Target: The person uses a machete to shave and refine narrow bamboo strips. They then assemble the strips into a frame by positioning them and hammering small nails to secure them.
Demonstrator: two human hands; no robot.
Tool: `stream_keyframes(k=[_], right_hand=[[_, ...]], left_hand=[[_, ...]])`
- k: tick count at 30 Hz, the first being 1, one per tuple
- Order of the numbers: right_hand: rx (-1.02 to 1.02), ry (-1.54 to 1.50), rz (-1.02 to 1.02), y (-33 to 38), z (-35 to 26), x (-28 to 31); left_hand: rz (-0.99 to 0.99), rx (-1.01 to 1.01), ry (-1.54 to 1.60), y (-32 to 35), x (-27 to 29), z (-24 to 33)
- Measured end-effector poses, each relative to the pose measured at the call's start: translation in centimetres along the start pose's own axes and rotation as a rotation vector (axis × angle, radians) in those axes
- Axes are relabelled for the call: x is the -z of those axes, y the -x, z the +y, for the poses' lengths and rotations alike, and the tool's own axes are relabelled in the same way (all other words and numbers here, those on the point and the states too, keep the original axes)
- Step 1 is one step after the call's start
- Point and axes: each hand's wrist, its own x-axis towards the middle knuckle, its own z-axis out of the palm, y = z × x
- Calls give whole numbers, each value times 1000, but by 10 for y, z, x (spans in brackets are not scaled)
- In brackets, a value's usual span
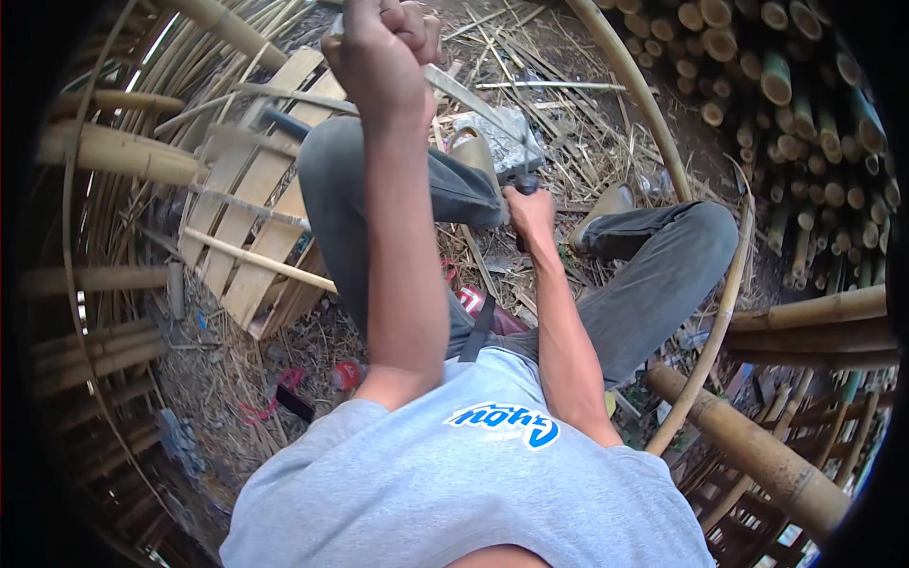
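My left hand (379, 52) is raised near the top of the view, its fingers closed around a thin pale bamboo strip (469, 95) that runs down to the right. My right hand (528, 210) sits lower, between my knees, gripping the dark handle of a knife (523, 180) whose blade meets the strip. I am seated in grey trousers and a grey shirt, with both feet among bamboo scraps.
A flat frame of bamboo slats (256, 227) lies to my left. Thick bamboo poles (757, 454) lie at the right, a stack of cut bamboo ends (795, 85) at top right, and a long bent strip (653, 123) curves past my right leg. Shavings cover the ground.
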Motion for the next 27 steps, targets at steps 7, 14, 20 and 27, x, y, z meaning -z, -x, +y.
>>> stream_keyframes(k=[7, 14, 20, 27], right_hand=[[-281, -307, -96, -7, 6, -1], [-138, 237, 141, -21, 40, -13], [-70, 238, 274, -12, 34, -34], [-154, 58, 67, -17, -6, -32]], left_hand=[[-176, -108, -64, 23, 3, 63], [-423, -146, -207, -18, 11, 76], [-284, 208, -192, -28, 30, 19], [100, 364, -373, -29, 49, -3]])
